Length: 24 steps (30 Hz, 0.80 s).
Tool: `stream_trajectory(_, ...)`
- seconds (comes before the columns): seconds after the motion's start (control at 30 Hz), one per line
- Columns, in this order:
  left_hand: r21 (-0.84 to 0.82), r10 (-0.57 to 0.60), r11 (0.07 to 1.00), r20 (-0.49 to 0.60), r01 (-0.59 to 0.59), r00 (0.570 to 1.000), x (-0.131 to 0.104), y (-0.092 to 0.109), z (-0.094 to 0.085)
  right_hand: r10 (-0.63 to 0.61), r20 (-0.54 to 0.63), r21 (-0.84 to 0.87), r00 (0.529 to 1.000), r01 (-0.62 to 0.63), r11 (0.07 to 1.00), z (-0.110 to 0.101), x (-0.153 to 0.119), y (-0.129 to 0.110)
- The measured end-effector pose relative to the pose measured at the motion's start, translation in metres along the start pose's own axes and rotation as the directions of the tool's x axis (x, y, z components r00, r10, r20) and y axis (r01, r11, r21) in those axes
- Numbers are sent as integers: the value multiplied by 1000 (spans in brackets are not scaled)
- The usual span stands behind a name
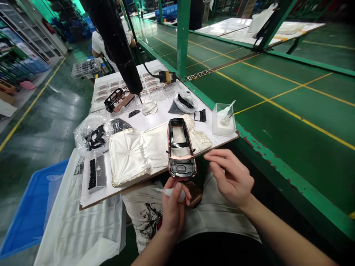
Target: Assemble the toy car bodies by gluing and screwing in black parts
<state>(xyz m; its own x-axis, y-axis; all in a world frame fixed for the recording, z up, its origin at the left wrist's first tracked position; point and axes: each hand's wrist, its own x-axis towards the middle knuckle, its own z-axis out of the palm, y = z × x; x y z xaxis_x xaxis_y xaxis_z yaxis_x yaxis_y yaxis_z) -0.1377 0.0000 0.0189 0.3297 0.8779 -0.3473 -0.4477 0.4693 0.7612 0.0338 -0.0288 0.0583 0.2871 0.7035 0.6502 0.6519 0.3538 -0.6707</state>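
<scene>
A black and copper model car body (pixel 181 147) lies on a white padded cloth (pixel 127 153) at the table's front edge. My left hand (pixel 172 212) is closed around a small white bottle with a thin tip (pixel 180 195), its fingertips close under the near end of the car body. To the right of the car body, my right hand (pixel 233 179) hangs in the air, thumb and fingers drawn together; whatever lies between the fingertips is too small to tell.
Bags of black parts (pixel 95 137) (pixel 184 101) and a box of tiny black pieces (pixel 97 171) lie around the cloth. A clear box (pixel 223 123) stands right. A black tool (pixel 119 48) hangs over another car body (pixel 119 99). Behind are trays (pixel 111 87), a green post (pixel 183 40) and a person (pixel 98 44).
</scene>
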Motion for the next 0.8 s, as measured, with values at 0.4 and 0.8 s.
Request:
stream_trajectory(0.4, 671, 380, 446, 457, -592, 804, -46, 20, 2, 41, 546, 357, 837, -276, 892, 14, -60, -27)
stream_trajectory(0.8, 546, 329, -327, 831, -771, 449, -20, 85, 4, 550, 496, 473, 672, -740, 477, -9, -47, 6)
